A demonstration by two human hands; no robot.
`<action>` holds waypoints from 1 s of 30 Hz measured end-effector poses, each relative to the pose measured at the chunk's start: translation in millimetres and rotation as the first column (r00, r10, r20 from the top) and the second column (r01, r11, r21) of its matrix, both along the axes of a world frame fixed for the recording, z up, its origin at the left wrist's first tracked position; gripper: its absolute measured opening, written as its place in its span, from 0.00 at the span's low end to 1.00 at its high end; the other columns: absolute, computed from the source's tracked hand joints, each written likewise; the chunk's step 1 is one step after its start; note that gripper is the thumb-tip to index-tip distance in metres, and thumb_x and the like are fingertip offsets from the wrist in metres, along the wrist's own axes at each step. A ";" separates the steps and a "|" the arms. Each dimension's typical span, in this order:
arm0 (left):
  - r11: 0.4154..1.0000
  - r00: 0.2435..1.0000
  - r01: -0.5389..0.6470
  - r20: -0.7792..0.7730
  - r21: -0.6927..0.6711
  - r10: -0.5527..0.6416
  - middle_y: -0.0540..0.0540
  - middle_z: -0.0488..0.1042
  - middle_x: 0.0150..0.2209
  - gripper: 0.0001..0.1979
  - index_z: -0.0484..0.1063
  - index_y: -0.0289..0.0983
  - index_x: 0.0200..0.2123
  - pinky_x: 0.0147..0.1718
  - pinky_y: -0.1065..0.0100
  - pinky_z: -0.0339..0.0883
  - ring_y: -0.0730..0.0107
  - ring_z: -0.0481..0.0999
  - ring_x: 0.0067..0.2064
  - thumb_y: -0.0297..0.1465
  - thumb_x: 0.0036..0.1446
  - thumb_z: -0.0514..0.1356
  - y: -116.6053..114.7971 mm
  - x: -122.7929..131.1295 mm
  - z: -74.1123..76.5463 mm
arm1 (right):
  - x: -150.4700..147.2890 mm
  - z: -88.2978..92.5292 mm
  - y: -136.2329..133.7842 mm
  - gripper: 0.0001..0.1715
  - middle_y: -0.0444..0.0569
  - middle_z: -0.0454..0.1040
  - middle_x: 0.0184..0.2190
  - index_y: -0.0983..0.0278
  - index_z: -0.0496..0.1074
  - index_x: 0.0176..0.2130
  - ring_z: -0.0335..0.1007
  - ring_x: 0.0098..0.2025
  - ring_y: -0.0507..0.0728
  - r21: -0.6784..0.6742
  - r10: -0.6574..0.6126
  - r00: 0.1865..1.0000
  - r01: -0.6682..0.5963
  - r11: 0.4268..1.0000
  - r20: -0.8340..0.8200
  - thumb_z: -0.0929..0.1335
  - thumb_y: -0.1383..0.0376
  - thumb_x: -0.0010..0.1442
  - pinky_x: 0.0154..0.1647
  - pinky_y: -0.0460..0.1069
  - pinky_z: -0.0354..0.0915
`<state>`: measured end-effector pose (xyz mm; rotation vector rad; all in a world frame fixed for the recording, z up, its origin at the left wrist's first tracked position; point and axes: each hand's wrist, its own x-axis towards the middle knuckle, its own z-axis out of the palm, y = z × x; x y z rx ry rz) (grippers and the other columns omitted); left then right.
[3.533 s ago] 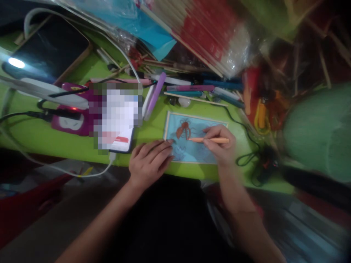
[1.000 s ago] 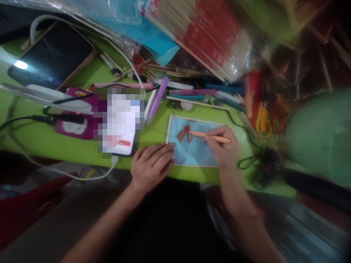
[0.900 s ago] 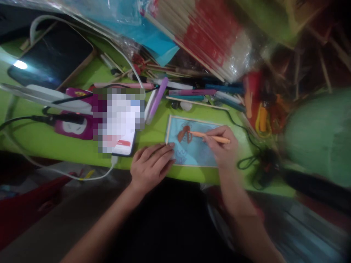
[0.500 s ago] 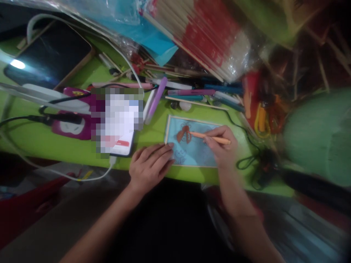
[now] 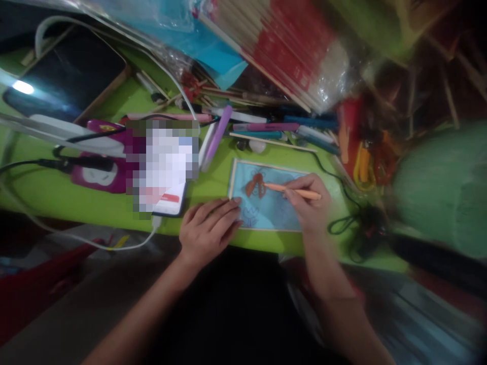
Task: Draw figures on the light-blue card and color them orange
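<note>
A light blue card (image 5: 266,215) with thin pale strips along its edges lies on the green table (image 5: 213,185). Drawn figures show on it, one partly coloured brown. My right hand (image 5: 310,200) grips an orange pen (image 5: 276,187), whose tip touches the card beside the brown patch. Resting flat at the card's left edge, my left hand (image 5: 211,225) has its fingers stretched out and holds nothing.
A lit phone (image 5: 169,203) with a white cable is left of the card. Behind lie purple markers (image 5: 220,132), several pens and packaged sticks (image 5: 281,50). A dark tablet (image 5: 68,73) is at back left; a green rounded object (image 5: 445,187) stands right.
</note>
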<state>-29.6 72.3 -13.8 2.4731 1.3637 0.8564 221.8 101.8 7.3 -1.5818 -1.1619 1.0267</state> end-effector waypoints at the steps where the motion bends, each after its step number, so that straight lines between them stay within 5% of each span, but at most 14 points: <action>1: 1.000 1.000 0.001 0.000 0.000 -0.001 0.51 0.86 0.50 0.10 0.78 0.40 0.49 0.47 0.58 0.68 0.61 0.83 0.49 0.31 0.64 0.69 0.0 0.0 0.3 | 0.2 0.0 -0.1 0.09 0.41 0.76 0.25 0.58 0.75 0.34 0.70 0.28 0.52 -0.003 0.004 1.000 -0.004 1.000 0.003 0.77 0.59 0.58 0.27 0.48 0.65; 30: 1.000 1.000 -0.003 -0.005 -0.015 0.003 0.52 0.85 0.51 0.10 0.77 0.41 0.49 0.47 0.57 0.68 0.61 0.83 0.49 0.32 0.65 0.68 -0.8 -0.2 -0.7 | -0.7 1.3 0.4 0.09 0.40 0.76 0.25 0.57 0.74 0.33 0.69 0.27 0.53 -0.046 -0.006 1.000 0.007 0.999 0.020 0.77 0.60 0.56 0.25 0.48 0.63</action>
